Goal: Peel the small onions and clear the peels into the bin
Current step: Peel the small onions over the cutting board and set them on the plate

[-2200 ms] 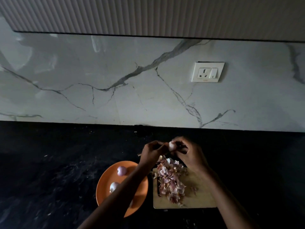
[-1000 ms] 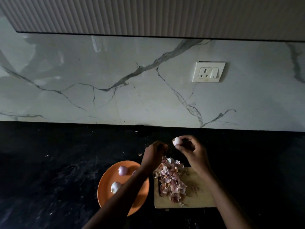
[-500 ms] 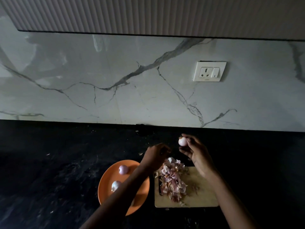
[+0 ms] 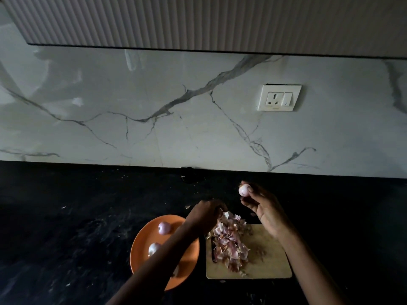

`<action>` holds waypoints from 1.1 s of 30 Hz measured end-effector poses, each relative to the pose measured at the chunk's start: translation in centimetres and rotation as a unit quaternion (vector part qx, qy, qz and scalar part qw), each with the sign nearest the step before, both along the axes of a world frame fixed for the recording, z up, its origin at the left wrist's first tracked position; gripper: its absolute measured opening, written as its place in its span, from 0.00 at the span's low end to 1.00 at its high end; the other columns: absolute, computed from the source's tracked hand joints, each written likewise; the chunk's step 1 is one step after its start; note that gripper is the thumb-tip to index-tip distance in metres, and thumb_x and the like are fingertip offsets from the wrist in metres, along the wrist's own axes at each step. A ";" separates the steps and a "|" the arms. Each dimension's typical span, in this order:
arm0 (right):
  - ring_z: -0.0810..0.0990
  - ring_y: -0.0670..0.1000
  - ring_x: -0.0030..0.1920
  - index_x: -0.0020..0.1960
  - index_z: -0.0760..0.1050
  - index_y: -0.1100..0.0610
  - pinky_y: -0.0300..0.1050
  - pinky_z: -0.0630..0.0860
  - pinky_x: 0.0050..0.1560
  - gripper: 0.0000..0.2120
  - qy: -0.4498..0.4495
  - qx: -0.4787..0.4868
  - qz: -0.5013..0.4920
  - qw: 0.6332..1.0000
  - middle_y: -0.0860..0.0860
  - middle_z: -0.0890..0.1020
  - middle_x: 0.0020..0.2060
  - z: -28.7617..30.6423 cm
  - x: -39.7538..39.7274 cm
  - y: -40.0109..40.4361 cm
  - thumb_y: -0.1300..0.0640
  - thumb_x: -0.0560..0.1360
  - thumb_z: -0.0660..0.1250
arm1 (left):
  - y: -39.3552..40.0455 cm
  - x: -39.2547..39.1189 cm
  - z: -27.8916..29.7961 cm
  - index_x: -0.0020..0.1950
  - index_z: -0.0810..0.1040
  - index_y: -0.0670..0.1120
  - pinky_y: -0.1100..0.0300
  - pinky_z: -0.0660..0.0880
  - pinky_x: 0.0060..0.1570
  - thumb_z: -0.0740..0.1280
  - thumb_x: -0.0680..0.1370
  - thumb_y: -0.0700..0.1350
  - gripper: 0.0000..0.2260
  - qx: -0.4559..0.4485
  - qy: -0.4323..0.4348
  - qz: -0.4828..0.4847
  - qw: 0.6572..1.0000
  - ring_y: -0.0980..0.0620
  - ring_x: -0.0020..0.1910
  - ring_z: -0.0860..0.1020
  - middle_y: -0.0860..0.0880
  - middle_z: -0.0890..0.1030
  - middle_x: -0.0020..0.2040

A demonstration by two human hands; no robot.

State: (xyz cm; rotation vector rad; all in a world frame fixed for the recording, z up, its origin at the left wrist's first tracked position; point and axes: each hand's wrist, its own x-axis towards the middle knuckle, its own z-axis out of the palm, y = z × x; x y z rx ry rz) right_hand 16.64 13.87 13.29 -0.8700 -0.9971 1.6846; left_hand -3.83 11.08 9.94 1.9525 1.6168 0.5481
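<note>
Dim counter (image 4: 77,216); left hand's (image 4: 203,214) fingers hidden behind peels (image 4: 229,241).

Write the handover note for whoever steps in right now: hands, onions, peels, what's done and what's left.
Right hand: pinches one small onion in its fingertips, raised above the counter.
Left hand: down at the far end of the peel pile, fingers curled; whether it holds a peel cannot be told.
Peels: heaped on the cutting board.
Orange plate: at least two onions on it; more may be hidden under the forearm.
Done: the held onion looks mostly peeled.
Left: put it on the plate, then clear the peels; no bin in view.
</note>
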 end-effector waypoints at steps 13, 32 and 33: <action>0.84 0.45 0.53 0.58 0.80 0.54 0.34 0.79 0.46 0.17 -0.172 0.101 -0.033 0.979 0.50 0.86 0.52 0.4 -1.0 -0.2 0.59 0.70 0.76 | 1.4 1.3 2.6 0.51 0.84 0.62 0.47 0.82 0.52 0.73 0.75 0.56 0.06 0.029 -0.344 0.092 0.934 0.52 0.49 0.85 0.52 0.87 0.48; 0.84 0.50 0.55 0.55 0.82 0.55 0.40 0.80 0.53 0.15 -0.171 0.125 -0.004 0.977 0.53 0.86 0.51 -0.7 -1.6 -0.7 0.59 0.69 0.76 | 0.6 0.2 2.2 0.38 0.81 0.57 0.61 0.75 0.37 0.76 0.73 0.47 0.07 0.046 -0.237 0.122 0.963 0.63 0.35 0.80 0.57 0.84 0.36; 0.84 0.50 0.55 0.55 0.82 0.55 0.41 0.80 0.54 0.15 -0.172 0.126 -0.003 0.977 0.53 0.86 0.52 -0.9 -1.5 -0.7 0.60 0.69 0.76 | 0.6 0.1 2.1 0.37 0.81 0.57 0.59 0.76 0.37 0.77 0.73 0.47 0.08 0.047 -0.238 0.123 0.962 0.62 0.34 0.81 0.57 0.84 0.35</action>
